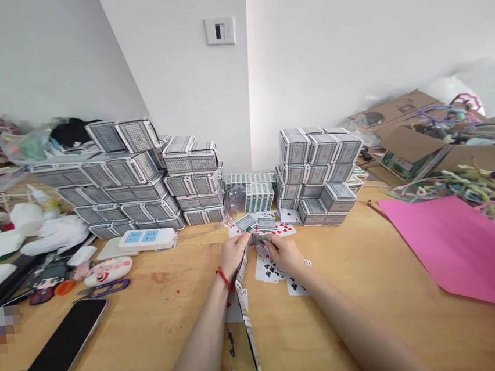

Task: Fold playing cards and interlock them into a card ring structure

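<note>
My left hand [235,254] is closed on a long, narrow strip of grey-patterned playing cards [245,314], seen nearly edge-on. The strip runs from between my hands towards me. At its far end, my right hand [286,254] pinches a grey-patterned card piece [257,239]; how the pieces join is hidden by my fingers. Loose playing cards [268,272] lie face up on the table under and beside my hands. Just beyond my fingertips are more cards [287,229], some face down. A red cord bracelet [223,277] circles my left wrist.
Stacked blocks made of cards stand at left [134,193] and right [316,167], with green-edged card packs [259,193] between. A phone [58,361], purple-handled scissors [111,288] and a white power strip [147,239] lie left. Pink paper [459,249] and a cardboard box [414,146] are right.
</note>
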Demonstrator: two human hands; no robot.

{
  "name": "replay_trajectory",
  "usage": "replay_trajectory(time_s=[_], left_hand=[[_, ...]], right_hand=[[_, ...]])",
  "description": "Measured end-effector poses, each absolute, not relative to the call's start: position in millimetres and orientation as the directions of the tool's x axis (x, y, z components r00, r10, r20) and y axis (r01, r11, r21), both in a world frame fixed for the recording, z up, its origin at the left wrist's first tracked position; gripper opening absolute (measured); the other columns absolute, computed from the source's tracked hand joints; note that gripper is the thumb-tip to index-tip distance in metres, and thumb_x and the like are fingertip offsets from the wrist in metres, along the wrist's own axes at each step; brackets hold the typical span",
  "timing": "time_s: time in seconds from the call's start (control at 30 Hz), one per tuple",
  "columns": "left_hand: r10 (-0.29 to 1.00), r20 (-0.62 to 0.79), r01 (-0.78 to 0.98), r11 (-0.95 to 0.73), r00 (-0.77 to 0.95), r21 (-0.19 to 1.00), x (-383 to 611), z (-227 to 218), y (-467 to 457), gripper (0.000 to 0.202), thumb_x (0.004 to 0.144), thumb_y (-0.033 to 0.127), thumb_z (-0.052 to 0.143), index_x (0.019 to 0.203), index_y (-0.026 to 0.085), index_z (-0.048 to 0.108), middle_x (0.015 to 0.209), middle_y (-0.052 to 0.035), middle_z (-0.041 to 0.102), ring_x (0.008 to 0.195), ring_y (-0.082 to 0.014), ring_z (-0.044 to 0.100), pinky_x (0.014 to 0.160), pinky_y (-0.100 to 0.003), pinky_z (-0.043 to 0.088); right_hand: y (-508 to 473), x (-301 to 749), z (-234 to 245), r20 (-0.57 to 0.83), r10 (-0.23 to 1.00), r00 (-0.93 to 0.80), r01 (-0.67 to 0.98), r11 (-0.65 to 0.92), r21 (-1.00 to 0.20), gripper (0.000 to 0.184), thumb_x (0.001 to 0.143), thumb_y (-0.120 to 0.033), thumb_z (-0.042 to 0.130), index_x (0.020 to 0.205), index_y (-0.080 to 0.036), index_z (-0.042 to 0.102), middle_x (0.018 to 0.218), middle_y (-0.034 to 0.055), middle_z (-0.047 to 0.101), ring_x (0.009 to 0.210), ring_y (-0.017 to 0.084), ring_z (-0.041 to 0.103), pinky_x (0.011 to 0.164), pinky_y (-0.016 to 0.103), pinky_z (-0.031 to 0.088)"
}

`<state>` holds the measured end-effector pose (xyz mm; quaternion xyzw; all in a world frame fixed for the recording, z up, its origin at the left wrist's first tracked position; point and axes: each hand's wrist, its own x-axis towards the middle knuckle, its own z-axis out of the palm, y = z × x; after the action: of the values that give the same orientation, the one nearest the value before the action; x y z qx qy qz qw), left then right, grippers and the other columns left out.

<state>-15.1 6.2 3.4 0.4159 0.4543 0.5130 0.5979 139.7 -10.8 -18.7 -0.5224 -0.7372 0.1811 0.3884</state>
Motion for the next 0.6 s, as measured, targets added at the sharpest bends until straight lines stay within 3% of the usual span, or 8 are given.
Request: replay_trajectory(time_s=[0.3,0.6], left_hand=[[0.991,-0.072,-0.207,0.094,0.112,0.974,-16.0,3.8,5.3,0.032,0.069,0.040,0.059,0.083,0.014,0.072,0.086,-0.0064,0.070,0.084,-0.0217,0.063,0.076,-0.031,0.050],[0.986,-0.057,-0.138,0.079,0.158,0.987,-17.8,4.9,1.4,0.035,0.072,0.042,0.056,0.089,0.015,0.070,0.095,-0.0063,0.070,0.094,-0.0252,0.062,0.081,-0.038,0.049]], right_hand=[[-12.6,136.4,-19.4,0.402,0.892,-0.209,0.745,0.412,-0.525,0.032,0.088,-0.030,0.034,0.104,-0.021,0.060,0.067,0.0036,0.066,0.059,0.017,0.060,0.055,0.023,0.040],[-15.5,134.6,-21.0,0.446,0.854,-0.267,0.787,0.460,-0.410,0.035,0.091,-0.028,0.030,0.103,-0.017,0.061,0.070,0.0057,0.069,0.058,0.017,0.061,0.055,0.024,0.039]])
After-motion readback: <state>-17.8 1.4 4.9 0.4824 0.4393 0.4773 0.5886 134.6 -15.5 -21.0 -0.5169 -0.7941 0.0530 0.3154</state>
